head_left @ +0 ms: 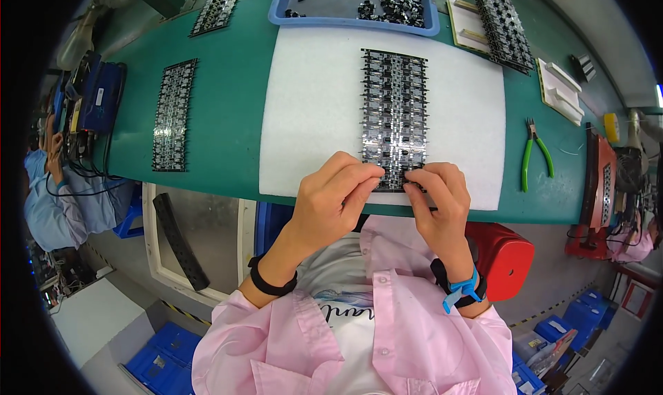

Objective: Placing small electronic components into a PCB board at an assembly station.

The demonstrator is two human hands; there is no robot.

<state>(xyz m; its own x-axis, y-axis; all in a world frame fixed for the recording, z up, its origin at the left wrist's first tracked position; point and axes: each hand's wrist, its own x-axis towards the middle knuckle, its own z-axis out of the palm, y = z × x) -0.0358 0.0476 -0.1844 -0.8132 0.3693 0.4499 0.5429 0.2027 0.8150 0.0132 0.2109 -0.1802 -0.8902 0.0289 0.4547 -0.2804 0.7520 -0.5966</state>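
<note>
A long panel of joined small circuit boards (pixel 395 108), black and silver, lies lengthwise on a white foam mat (pixel 311 105). Both hands work at its near end. My left hand (pixel 335 191) reaches over the panel's left side, thumb and forefinger closed in a pinch. Opposite it, my right hand (pixel 442 195) is bent in a similar pinch over the right side. The fingertips of both touch or hover just over the boards; anything small between them is too small to make out. The hands cover part of the panel's near corners.
Beyond the mat sits a blue tray (pixel 356 22) of small black parts. Another board panel (pixel 174 115) lies left on the green table (pixel 228 119); more panels are at the back. Green-handled cutters (pixel 535 153) and a white holder (pixel 559 91) lie right. A co-worker's sleeve (pixel 76 201) shows far left.
</note>
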